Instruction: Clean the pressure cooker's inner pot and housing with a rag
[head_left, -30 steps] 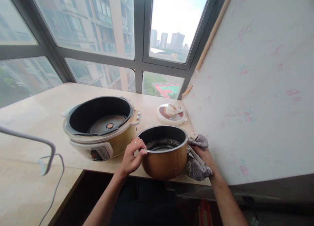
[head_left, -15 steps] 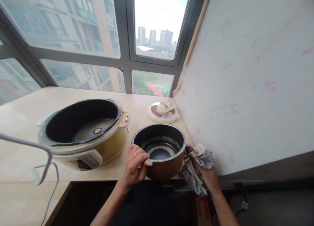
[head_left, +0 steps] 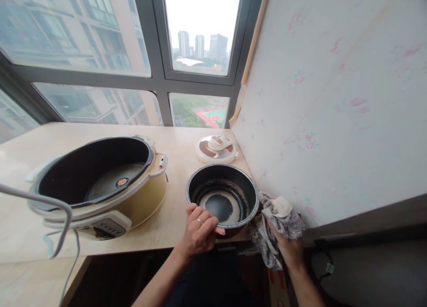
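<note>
Currently, left hand (head_left: 202,233): fingers are gripping the pot (head_left: 220,205) at its near side.
Right hand (head_left: 289,250): fingers are clutching a cloth (head_left: 287,220) beside the pot.
Pot: is sitting on the table (head_left: 176,182), right of the cooker (head_left: 148,207).

pot (head_left: 222,202): black inside | cloth (head_left: 287,220): mottled grey, white | cooker (head_left: 100,190): yellow, white | lid (head_left: 216,149): white, red-brown | wall (head_left: 333,107): white, pink-flowered

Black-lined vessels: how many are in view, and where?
2: the cooker body, at left, and the pot, right of it, its rim gripped by the left hand.
</note>
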